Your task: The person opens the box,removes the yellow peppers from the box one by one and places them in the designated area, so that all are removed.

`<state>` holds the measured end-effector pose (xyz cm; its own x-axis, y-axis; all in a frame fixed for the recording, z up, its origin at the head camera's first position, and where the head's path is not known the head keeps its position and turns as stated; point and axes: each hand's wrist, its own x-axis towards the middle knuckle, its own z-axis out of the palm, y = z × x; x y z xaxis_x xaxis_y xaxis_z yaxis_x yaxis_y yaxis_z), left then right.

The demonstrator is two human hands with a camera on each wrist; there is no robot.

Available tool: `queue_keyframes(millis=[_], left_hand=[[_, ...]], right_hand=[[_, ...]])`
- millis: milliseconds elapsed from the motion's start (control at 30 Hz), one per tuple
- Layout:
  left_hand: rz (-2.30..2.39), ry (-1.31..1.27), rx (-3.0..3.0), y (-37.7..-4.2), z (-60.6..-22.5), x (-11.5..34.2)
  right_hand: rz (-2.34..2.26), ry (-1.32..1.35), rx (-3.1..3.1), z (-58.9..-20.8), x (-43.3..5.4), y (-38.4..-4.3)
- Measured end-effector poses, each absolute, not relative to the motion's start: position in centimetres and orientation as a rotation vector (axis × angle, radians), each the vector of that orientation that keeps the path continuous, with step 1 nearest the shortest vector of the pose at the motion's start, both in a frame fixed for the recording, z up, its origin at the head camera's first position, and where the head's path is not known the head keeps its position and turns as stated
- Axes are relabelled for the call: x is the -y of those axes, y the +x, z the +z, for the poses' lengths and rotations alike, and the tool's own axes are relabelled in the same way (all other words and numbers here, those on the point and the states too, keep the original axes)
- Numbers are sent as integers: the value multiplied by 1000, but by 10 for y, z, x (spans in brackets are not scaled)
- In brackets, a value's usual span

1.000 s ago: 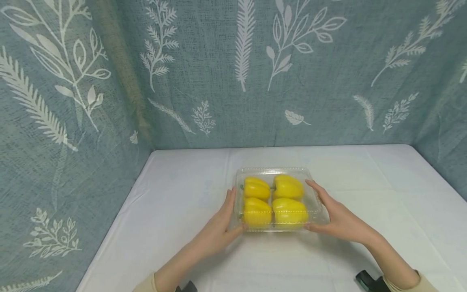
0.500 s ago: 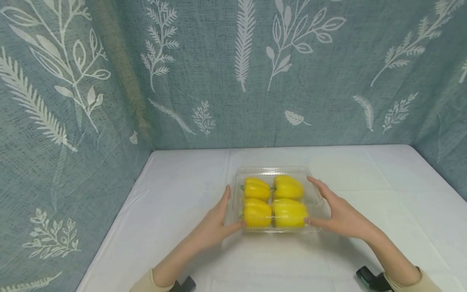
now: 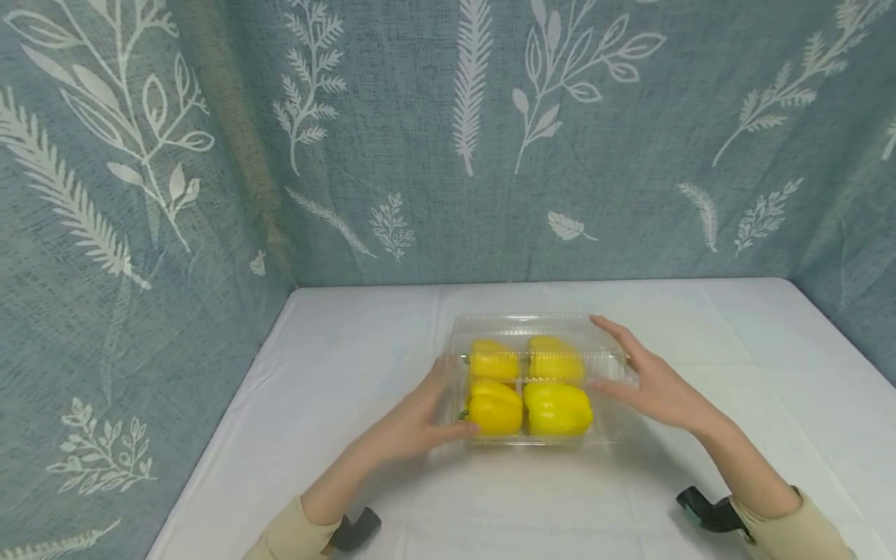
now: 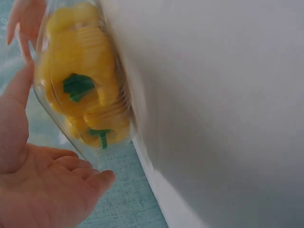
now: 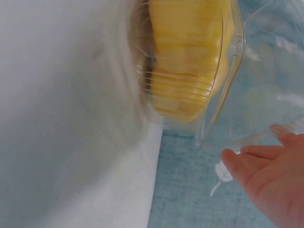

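A clear plastic clamshell box (image 3: 603, 429) rests on the table, holding several yellow bell peppers (image 3: 558, 409) with green stems. Its hinged lid (image 5: 266, 80) is raised at the front and slants up over the rear peppers. At the box's right side, my right hand (image 3: 661, 389) holds the lid between thumb and fingers. My left hand (image 3: 413, 420) lies along the left side, its thumb touching the front left corner. Loosely bent fingers (image 4: 71, 164) show beside the box in the left wrist view.
A white cloth covers the table (image 3: 350, 334). Blue-green curtains (image 3: 434, 155) with white leaf prints hang behind it and at both sides. Black wrist devices (image 3: 707, 509) sit below both forearms.
The lid's front edge has swung up and back from the front of the box. My right hand has risen with it, while the left hand stays by the left side.
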<state>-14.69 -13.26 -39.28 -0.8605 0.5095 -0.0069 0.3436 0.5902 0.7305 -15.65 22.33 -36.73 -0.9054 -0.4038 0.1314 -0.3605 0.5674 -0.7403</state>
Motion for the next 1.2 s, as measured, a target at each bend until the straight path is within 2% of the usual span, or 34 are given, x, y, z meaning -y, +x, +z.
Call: queue_keyframes(millis=[567, 767, 867, 1033, 1200], left_hand=[[821, 754, -2707, -156, -395, 131], [802, 747, -2719, -158, -396, 130], [788, 743, -2721, -158, -395, 129], [772, 735, -2718, -158, -395, 129], [788, 728, -2715, -157, -395, 129]], right_hand=[[-1581, -619, -2565, -363, -219, -186], [-1664, -376, -2569, -372, -221, -200], [-1802, -347, -2493, -381, -225, -212], [-1918, -481, -2456, -407, -233, -241], [-1946, -408, -2472, -439, -243, -275]])
